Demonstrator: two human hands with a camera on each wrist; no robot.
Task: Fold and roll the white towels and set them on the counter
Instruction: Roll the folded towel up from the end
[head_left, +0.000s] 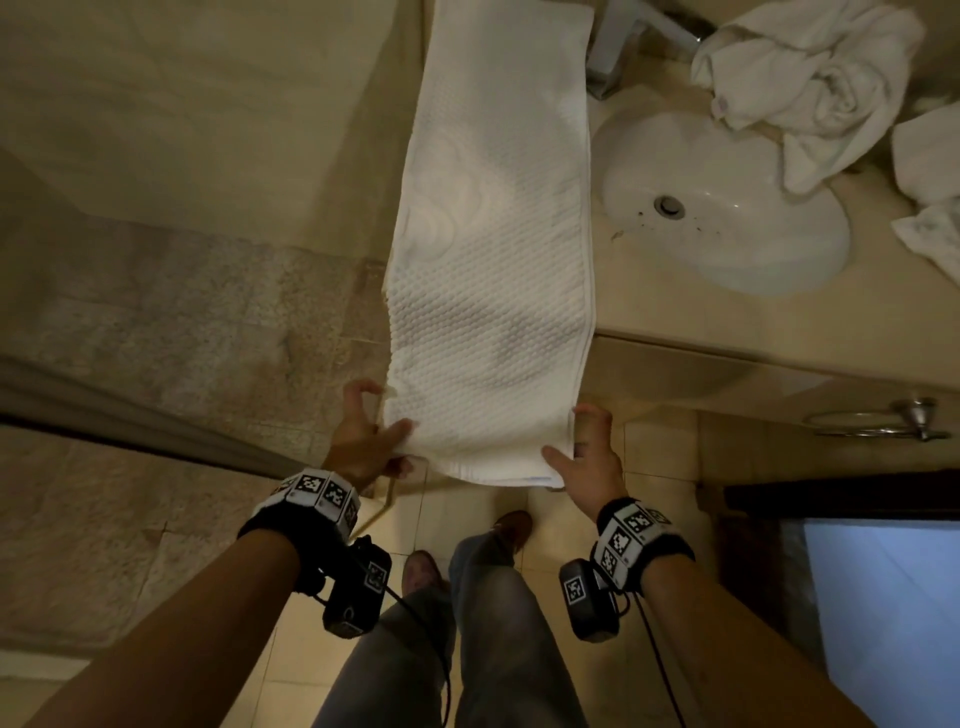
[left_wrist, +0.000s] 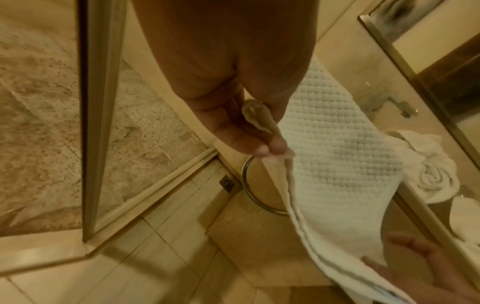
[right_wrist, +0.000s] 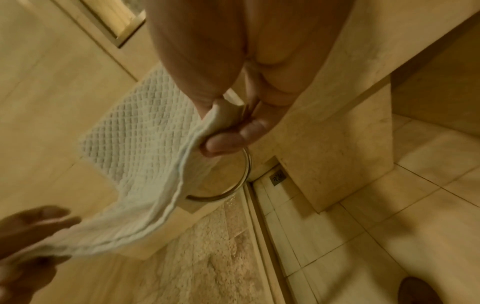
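A long white waffle-textured towel (head_left: 493, 249) lies folded lengthwise as a strip along the left end of the counter (head_left: 701, 317), its near end hanging past the front edge. My left hand (head_left: 371, 436) pinches the near left corner of the towel (left_wrist: 337, 156) between thumb and fingers. My right hand (head_left: 582, 447) pinches the near right corner of the towel (right_wrist: 145, 156). Between both hands the near edge sags slightly above the floor. A crumpled pile of white towels (head_left: 810, 78) with one rolled towel in it sits at the counter's back right.
A white oval sink (head_left: 727, 208) with a chrome faucet (head_left: 639, 36) lies right of the strip. A glass shower screen (left_wrist: 101, 115) stands to the left. A chrome towel ring (head_left: 883, 421) hangs below the counter front. My legs and shoes are on the tiled floor (head_left: 550, 525).
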